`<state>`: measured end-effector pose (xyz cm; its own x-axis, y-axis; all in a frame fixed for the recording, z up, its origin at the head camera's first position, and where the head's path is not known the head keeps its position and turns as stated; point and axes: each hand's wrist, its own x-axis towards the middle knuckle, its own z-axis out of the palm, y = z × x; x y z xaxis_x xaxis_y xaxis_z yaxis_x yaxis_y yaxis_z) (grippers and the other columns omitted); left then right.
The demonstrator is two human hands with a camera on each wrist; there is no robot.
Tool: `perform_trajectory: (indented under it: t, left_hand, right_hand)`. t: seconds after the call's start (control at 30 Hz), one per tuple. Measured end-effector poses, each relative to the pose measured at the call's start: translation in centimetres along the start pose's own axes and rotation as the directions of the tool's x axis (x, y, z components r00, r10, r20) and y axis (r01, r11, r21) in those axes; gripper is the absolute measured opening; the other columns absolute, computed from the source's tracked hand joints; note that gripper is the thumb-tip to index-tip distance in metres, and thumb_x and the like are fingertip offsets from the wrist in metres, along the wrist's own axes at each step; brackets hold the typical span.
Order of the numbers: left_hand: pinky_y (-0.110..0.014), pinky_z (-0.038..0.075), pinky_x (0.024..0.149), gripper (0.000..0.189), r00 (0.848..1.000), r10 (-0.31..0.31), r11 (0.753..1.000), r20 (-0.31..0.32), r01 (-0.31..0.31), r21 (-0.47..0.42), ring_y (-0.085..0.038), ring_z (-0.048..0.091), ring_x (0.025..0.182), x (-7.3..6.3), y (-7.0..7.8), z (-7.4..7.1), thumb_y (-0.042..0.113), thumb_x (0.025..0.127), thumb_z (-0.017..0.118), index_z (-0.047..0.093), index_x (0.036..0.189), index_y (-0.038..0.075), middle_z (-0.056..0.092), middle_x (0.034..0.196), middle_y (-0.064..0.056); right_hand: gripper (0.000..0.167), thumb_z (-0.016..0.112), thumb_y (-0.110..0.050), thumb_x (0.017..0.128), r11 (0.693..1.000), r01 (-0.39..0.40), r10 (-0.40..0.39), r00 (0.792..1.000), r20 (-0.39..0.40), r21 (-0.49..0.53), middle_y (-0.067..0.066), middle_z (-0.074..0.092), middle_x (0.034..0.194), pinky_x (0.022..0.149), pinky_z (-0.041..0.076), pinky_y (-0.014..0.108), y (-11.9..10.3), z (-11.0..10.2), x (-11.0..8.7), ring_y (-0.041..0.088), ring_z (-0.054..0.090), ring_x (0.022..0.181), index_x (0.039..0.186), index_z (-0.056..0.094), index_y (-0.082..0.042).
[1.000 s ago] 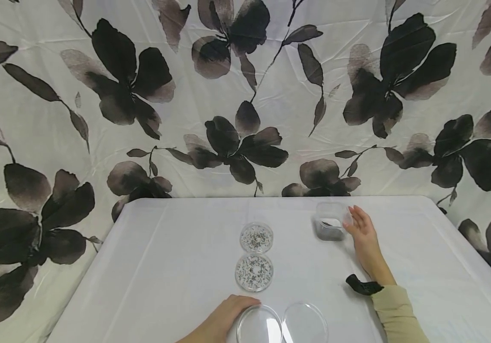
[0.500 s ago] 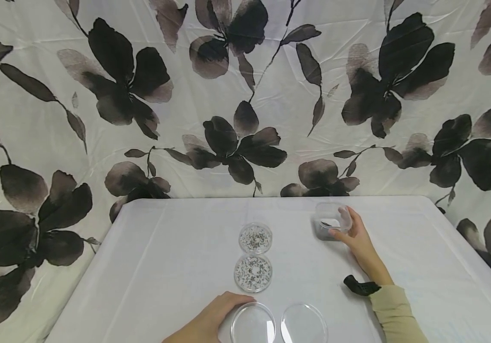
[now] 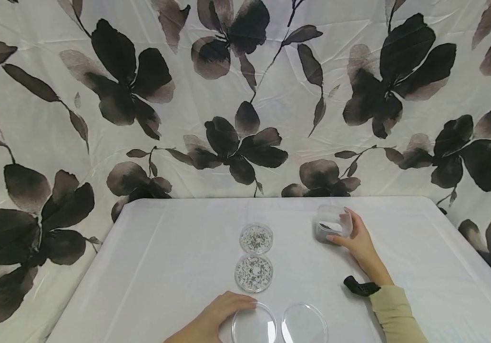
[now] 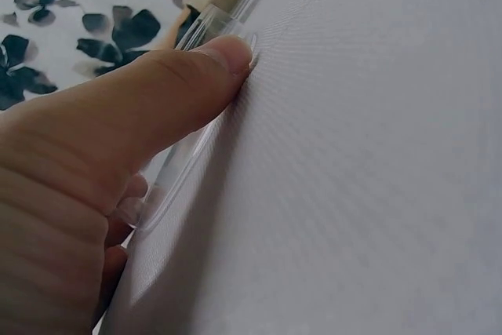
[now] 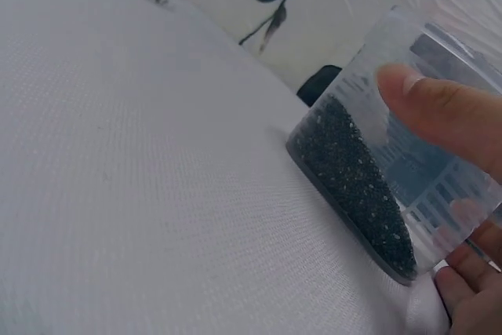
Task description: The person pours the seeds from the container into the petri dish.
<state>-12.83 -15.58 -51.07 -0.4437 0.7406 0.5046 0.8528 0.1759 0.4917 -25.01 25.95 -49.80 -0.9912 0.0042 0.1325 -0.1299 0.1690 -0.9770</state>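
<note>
At the table's front, my left hand (image 3: 213, 317) grips a round clear petri dish (image 3: 253, 328) by its left edge. In the left wrist view the thumb (image 4: 223, 56) lies over the rim of the dish (image 4: 180, 164), with fingers below at its side. Toward the back right, my right hand (image 3: 360, 243) holds a clear plastic tub (image 3: 329, 233) by its wall. The right wrist view shows dark, fine granules (image 5: 345, 170) heaped slantwise in the tub, the thumb (image 5: 427, 100) on its near wall and the fingers on the other side.
Two petri dishes with dark specks, a far one (image 3: 256, 238) and a nearer one (image 3: 253, 273), stand in line mid-table. A clear round dish or lid (image 3: 304, 326) lies right of the held dish. A floral cloth (image 3: 237, 95) hangs behind the white table (image 3: 164, 257).
My right hand has moved left and closed round the tub, its thumb now along the near wall; the tub has shifted slightly toward me. My left hand and its dish have slid slightly left.
</note>
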Motion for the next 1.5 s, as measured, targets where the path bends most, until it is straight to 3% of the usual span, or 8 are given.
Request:
perform_trajectory:
  t: [0.17, 0.53, 0.67, 0.77, 0.87, 1.03, 1.27, 1.5]
  left_hand:
    - [-0.032, 0.045, 0.096, 0.086, 0.997, -0.074, 0.997, 0.028, 0.075, -0.023, -0.013, 0.050, 0.121, 0.2, 0.8, -0.4, 0.044, 0.073, 0.087, 0.048, 0.142, 0.012, 0.053, 0.141, -0.001]
    - [-0.035, 0.044, 0.100, 0.085, 0.998, -0.054, 0.999, 0.017, 0.054, 0.002, -0.014, 0.049, 0.123, 0.3, 0.7, -0.2, 0.044, 0.074, 0.085, 0.049, 0.142, 0.010, 0.053, 0.140, -0.001]
    - [-0.035, 0.045, 0.098, 0.084, 0.991, -0.129, 0.991, 0.033, 0.130, -0.034, -0.013, 0.047, 0.123, 0.2, 0.8, -0.2, 0.044, 0.074, 0.085, 0.048, 0.143, 0.015, 0.052, 0.140, 0.003]
    - [-0.035, 0.046, 0.098, 0.086, 0.971, -0.230, 0.968, 0.062, 0.235, -0.091, -0.011, 0.046, 0.121, 0.2, 1.0, -0.2, 0.045, 0.072, 0.086, 0.047, 0.144, 0.021, 0.051, 0.138, 0.007]
    - [-0.036, 0.047, 0.097, 0.088, 0.955, -0.284, 0.950, 0.081, 0.292, -0.113, -0.010, 0.046, 0.120, 0.1, 1.2, -0.2, 0.047, 0.071, 0.087, 0.046, 0.145, 0.024, 0.051, 0.136, 0.009]
    - [-0.036, 0.048, 0.096, 0.087, 0.953, -0.291, 0.949, 0.084, 0.299, -0.104, -0.010, 0.046, 0.118, 0.1, 1.4, -0.3, 0.047, 0.071, 0.087, 0.046, 0.145, 0.025, 0.051, 0.134, 0.009]
    - [-0.038, 0.046, 0.097, 0.089, 0.952, -0.292, 0.949, 0.094, 0.301, -0.098, -0.011, 0.045, 0.121, 0.2, 1.5, -0.5, 0.044, 0.069, 0.087, 0.047, 0.145, 0.022, 0.051, 0.138, 0.008]
    - [-0.038, 0.045, 0.098, 0.089, 0.960, -0.270, 0.958, 0.078, 0.276, -0.083, -0.011, 0.046, 0.121, 0.3, 1.5, -0.3, 0.044, 0.069, 0.087, 0.048, 0.145, 0.020, 0.052, 0.138, 0.008]
  right_hand:
    - [0.103, 0.086, -0.012, 0.077, 0.996, -0.051, 0.050, 0.999, -0.020, -0.071, 0.019, 0.034, 0.152, 0.115, 0.022, 0.055, -0.4, -0.2, -0.3, 0.035, 0.023, 0.145, 0.157, 0.021, -0.013]
    - [0.099, 0.088, -0.010, 0.074, 0.997, -0.037, 0.033, 0.998, -0.058, -0.064, 0.018, 0.039, 0.148, 0.112, 0.028, 0.054, -0.2, 0.0, -0.2, 0.035, 0.035, 0.138, 0.154, 0.028, -0.011]
    - [0.098, 0.088, -0.008, 0.074, 0.997, -0.014, 0.010, 0.998, -0.062, -0.071, 0.018, 0.041, 0.147, 0.111, 0.034, 0.039, -0.4, 0.0, -0.1, 0.031, 0.037, 0.135, 0.153, 0.030, -0.010]
    - [0.096, 0.088, -0.005, 0.073, 0.996, 0.032, -0.036, 0.998, -0.053, -0.083, 0.018, 0.043, 0.145, 0.101, 0.039, 0.023, -0.9, 0.2, 0.1, 0.028, 0.039, 0.131, 0.151, 0.032, -0.008]
    - [0.095, 0.088, -0.003, 0.071, 0.990, 0.079, -0.085, 0.996, -0.042, -0.118, 0.019, 0.045, 0.143, 0.102, 0.041, 0.026, -1.8, 0.3, 0.1, 0.026, 0.041, 0.128, 0.150, 0.034, -0.006]
    - [0.098, 0.090, -0.007, 0.070, 0.978, 0.125, -0.128, 0.992, -0.006, -0.165, 0.017, 0.046, 0.143, 0.108, 0.038, 0.046, -3.6, 0.8, -0.3, 0.025, 0.042, 0.128, 0.150, 0.034, -0.007]
    - [0.098, 0.090, -0.002, 0.067, 0.977, 0.183, -0.179, 0.983, 0.039, -0.114, 0.017, 0.045, 0.141, 0.094, 0.045, 0.016, -6.5, 1.9, -1.5, 0.025, 0.046, 0.124, 0.148, 0.035, -0.005]
    - [0.099, 0.090, 0.002, 0.064, 0.971, 0.211, -0.198, 0.973, 0.118, -0.110, 0.015, 0.040, 0.140, 0.084, 0.052, 0.020, -9.5, 3.6, -3.3, 0.034, 0.050, 0.122, 0.147, 0.037, -0.008]
